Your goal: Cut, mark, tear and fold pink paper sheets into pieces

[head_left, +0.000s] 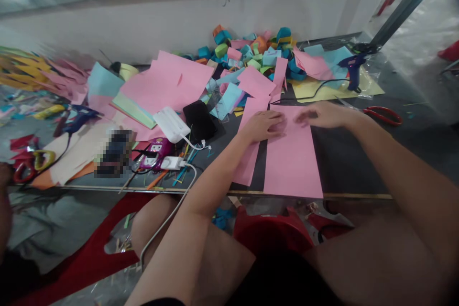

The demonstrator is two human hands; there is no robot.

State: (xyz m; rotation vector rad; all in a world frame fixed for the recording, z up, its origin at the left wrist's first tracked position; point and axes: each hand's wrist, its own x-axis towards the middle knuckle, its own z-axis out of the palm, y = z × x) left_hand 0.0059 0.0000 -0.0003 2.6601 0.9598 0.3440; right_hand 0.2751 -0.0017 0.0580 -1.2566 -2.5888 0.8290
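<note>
My left hand (267, 125) lies flat with fingers stretched out, spanning the gap between a narrow pink paper strip (247, 165) and a wider pink sheet (294, 167). Over the upper right part of that wide sheet is my right hand (319, 114), its fingers loosely bent and thumb apart, fingertips at the paper. Nothing shows in its grasp. Red-handled scissors (383, 114) rest just right of my right hand, blades partly hidden behind the wrist. More cut pink paper (256, 81) lies beyond my left hand.
Folded coloured paper pieces (251, 52) are heaped at the back. A blue glue gun (353, 71) stands at the right rear, another glue gun (77, 117) at left. A power bank (171, 124), black case (200, 120) and purple power strip (157, 153) lie left. Another person's hand (5, 174) shows far left.
</note>
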